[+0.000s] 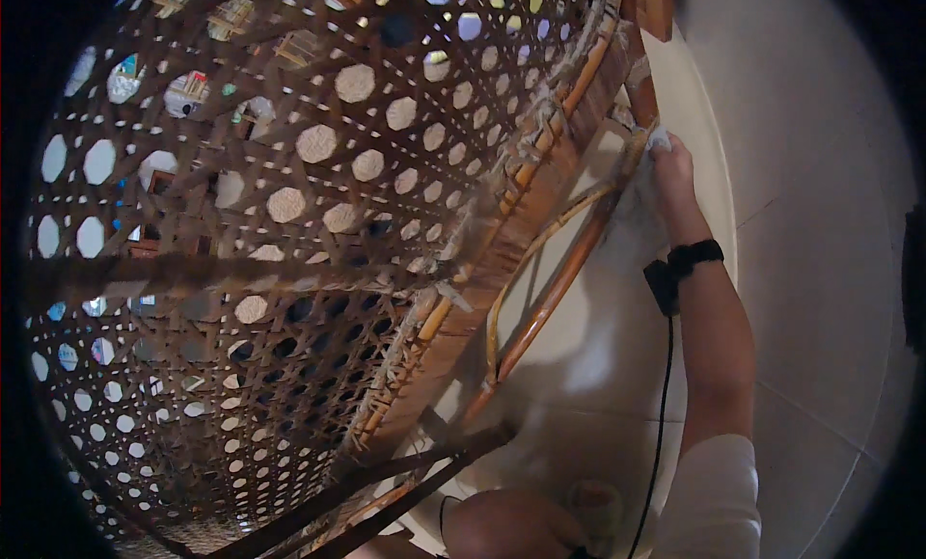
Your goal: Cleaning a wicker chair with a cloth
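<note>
My right hand (pixel 674 168) reaches up on the right side, its fingers closed on a small white cloth or tissue (pixel 660 138). The white piece is pressed against the upper end of a brown rattan leg (pixel 585 246) of a piece of cane furniture. Woven cane with open eight-sided holes (pixel 318 144) fills the left half of the view, edged by a reddish-brown wooden rim (pixel 521 207) with frayed bindings. A thin curved cane brace (pixel 526 260) joins the leg. I cannot see my left hand.
Dark poles (pixel 424 467) cross at the bottom. A black cable (pixel 660 414) hangs from a small black box (pixel 662 287) by my wristband. Pale floor tiles (pixel 569 434) lie below, with a grey tiled wall (pixel 810 299) to the right. My bare knee (pixel 511 525) shows at the lower edge.
</note>
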